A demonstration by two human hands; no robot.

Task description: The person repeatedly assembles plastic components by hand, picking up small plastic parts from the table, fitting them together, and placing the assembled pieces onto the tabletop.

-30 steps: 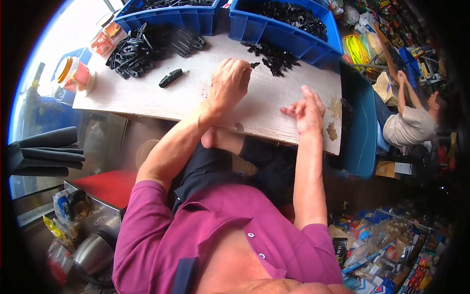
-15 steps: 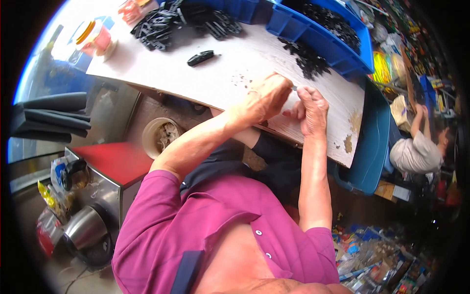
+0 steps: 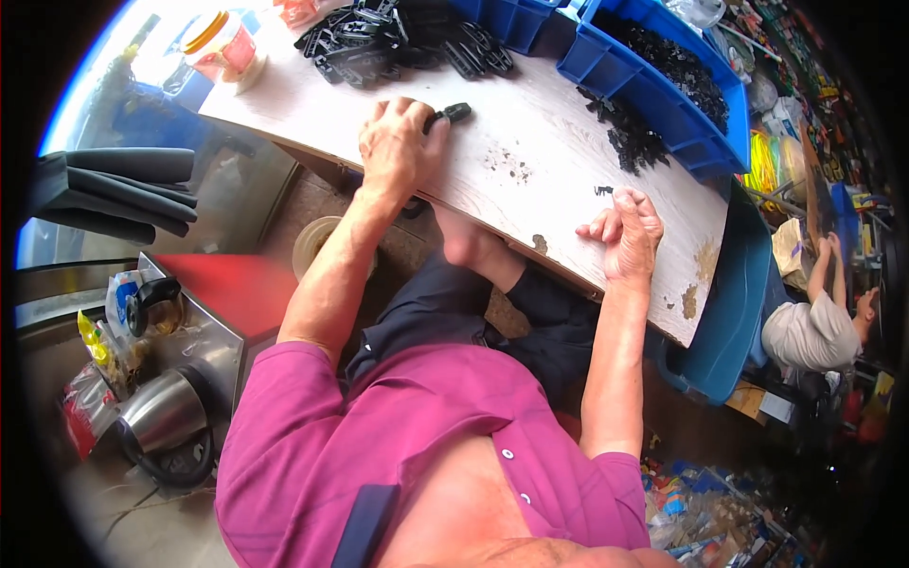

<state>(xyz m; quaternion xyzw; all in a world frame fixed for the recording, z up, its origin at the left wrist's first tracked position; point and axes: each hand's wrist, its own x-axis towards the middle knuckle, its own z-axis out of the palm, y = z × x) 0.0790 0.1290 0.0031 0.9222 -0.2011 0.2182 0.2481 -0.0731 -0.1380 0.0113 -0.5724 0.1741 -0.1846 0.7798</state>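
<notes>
On the white table (image 3: pixel 559 180), my left hand (image 3: pixel 393 147) has its thumb and fingers closed around the left end of an elongated black plastic part (image 3: pixel 457 113). The part's right end shows beyond the thumb. Over the right side of the table, my right hand (image 3: pixel 632 232) is closed in a pinch. A small black toothed piece (image 3: pixel 604 190) sticks out at its fingertips, and the rest of it is hidden by them. The two hands are well apart.
A heap of long black parts (image 3: pixel 355 47) lies at the far left, near a lidded jar (image 3: pixel 227 52). A blue bin (image 3: pixel 653 95) of small black pieces stands far right, with a loose pile (image 3: pixel 634 142) before it. A teal tub (image 3: pixel 729 312) adjoins the table's right edge.
My hands were close together over the table. The left has moved away to the far left and closed on the elongated black part. The right stays near its place, and the view has shifted slightly.
</notes>
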